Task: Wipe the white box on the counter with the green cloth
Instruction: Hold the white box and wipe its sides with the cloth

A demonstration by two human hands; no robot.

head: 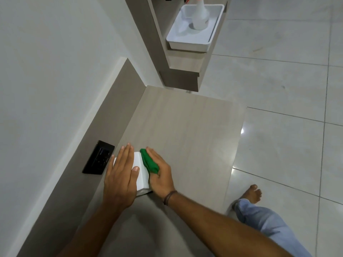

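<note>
The left hand [121, 175] is lying flat, steadying the box [142, 175], while the right hand [160, 175], clamping the cloth [149, 161], is mid-wipe; its other sides probably come next.

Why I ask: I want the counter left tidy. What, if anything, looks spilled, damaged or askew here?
Nothing stands out. The left hand steadies the white box while the right hand presses the green cloth against it; the counter shows no spill.

Head view: looking steeply down from above the person's own forearms, facing forward along the counter [185, 127].
Nearness: sitting close over the left hand [120, 175] and right hand [159, 175], low in frame.
Beyond the hands: taking in floor tiles [278, 80] rightward.
Sharing: nothing, one view only.
</note>
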